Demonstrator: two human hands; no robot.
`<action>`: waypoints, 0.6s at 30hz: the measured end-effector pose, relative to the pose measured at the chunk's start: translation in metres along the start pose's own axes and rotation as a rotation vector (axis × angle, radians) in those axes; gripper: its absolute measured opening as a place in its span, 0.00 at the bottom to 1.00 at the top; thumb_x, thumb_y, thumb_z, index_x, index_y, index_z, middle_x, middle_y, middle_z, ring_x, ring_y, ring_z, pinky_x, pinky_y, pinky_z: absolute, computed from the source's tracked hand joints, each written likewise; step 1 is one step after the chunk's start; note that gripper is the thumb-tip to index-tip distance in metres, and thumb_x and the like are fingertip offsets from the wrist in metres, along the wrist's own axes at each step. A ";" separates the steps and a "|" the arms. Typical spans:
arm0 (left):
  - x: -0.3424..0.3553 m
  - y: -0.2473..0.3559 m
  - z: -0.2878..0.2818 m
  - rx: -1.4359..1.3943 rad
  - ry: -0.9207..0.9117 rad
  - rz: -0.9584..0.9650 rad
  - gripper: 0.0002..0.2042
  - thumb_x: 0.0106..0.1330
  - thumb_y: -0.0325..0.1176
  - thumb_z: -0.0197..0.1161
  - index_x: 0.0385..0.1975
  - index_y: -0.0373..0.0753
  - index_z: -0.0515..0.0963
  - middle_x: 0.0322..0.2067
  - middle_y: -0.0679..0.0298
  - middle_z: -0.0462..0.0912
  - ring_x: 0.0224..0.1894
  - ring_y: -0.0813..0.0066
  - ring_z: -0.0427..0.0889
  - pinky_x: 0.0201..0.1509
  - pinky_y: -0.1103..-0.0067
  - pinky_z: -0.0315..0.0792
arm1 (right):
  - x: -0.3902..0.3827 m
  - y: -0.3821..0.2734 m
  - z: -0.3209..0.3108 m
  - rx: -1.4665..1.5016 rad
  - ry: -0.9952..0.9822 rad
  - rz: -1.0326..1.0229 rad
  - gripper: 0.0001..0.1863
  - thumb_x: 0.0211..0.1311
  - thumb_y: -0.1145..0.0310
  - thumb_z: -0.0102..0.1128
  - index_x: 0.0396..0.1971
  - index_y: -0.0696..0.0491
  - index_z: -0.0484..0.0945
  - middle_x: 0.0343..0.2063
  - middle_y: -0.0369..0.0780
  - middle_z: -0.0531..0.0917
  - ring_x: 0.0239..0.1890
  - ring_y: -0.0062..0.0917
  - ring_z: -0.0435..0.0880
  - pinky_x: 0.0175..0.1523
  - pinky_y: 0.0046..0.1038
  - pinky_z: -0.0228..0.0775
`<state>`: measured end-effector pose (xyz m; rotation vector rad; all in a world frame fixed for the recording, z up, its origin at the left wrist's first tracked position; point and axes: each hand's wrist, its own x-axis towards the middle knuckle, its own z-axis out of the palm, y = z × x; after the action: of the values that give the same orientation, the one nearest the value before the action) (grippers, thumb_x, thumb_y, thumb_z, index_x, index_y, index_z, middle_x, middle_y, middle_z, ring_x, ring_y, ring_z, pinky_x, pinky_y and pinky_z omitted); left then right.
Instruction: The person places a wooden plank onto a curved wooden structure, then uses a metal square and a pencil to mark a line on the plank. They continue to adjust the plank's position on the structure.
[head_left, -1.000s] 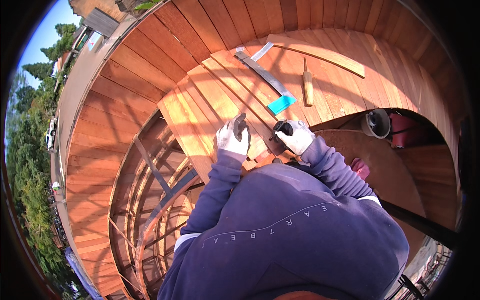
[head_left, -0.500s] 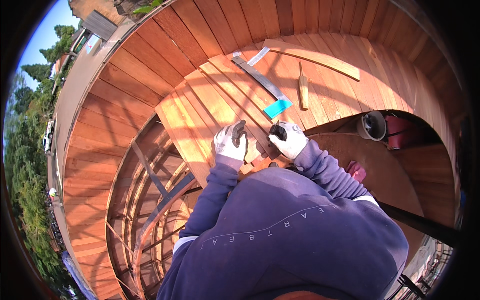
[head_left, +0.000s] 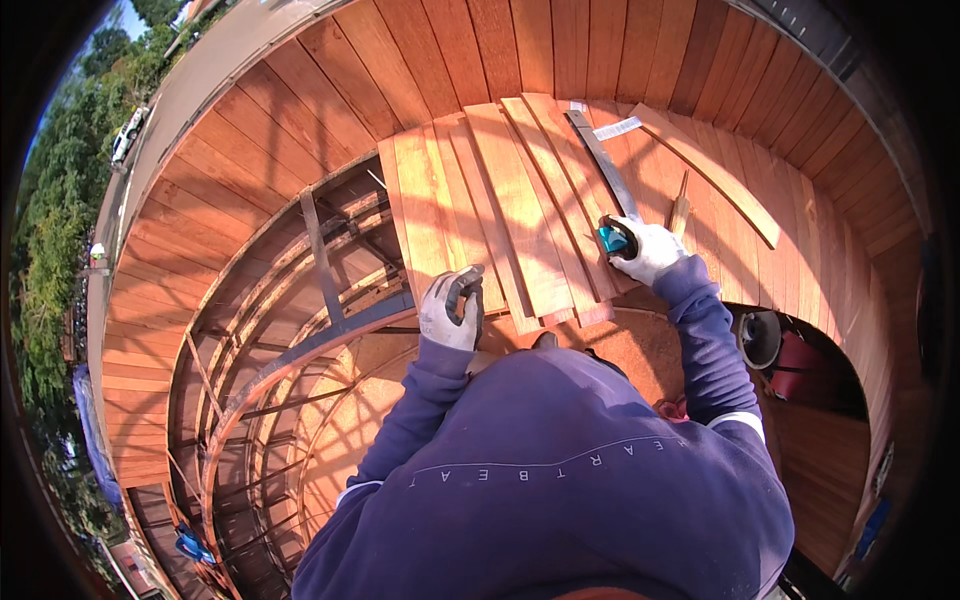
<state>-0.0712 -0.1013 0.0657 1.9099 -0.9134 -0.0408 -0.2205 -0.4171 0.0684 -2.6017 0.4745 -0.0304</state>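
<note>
- Up on the curved wooden deck (head_left: 300, 140), looks like the measuring or marking stage for the loose boards (head_left: 520, 215) lying over the open frame (head_left: 320, 290). They aren't fixed down as far as I can tell, and their near ends overhang the gap.
- Next move, I reckon, calls for lining the long metal ruler (head_left: 600, 160) up square across the boards and keeping them steady so nothing slides toward the opening.
- That ruler lies slantwise on the boards, its near end right at the right hand. A single spare board (head_left: 715, 175) lies at an angle just past it, and a small wooden-handled tool (head_left: 680, 212) sits beside the ruler.
- Left hand (head_left: 450, 312), gloved, rests on the near end of a board at the edge of the gap, fingers curled; something dark sits in the grip but I can't tell what.
- Right hand (head_left: 645, 250), also gloved, is closed round a small teal tool (head_left: 612, 240), probably a tape measure, pressed down on the boards.
</note>
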 end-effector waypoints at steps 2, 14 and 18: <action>-0.011 -0.007 -0.010 -0.015 0.070 -0.097 0.12 0.61 0.22 0.58 0.44 0.35 0.81 0.43 0.54 0.84 0.46 0.55 0.81 0.54 0.69 0.73 | 0.006 0.003 -0.004 0.024 -0.007 -0.044 0.30 0.52 0.61 0.69 0.58 0.46 0.75 0.42 0.49 0.84 0.46 0.44 0.83 0.52 0.38 0.75; -0.076 -0.097 -0.072 -0.150 0.444 -0.462 0.12 0.67 0.26 0.58 0.48 0.33 0.79 0.43 0.58 0.83 0.44 0.71 0.82 0.50 0.77 0.75 | 0.031 0.009 -0.023 -0.369 -0.228 -0.101 0.33 0.43 0.61 0.71 0.54 0.47 0.75 0.39 0.48 0.85 0.44 0.43 0.84 0.50 0.39 0.76; -0.085 -0.083 -0.065 -0.065 0.313 -0.458 0.13 0.68 0.27 0.60 0.52 0.36 0.79 0.35 0.68 0.82 0.31 0.85 0.76 0.34 0.85 0.71 | 0.023 0.006 -0.029 -0.097 -0.134 -0.198 0.30 0.41 0.64 0.72 0.50 0.50 0.77 0.39 0.48 0.84 0.44 0.43 0.84 0.50 0.38 0.76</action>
<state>-0.0592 0.0194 0.0051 1.9584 -0.2537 -0.0415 -0.2039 -0.4435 0.0891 -2.7145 0.1739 0.1029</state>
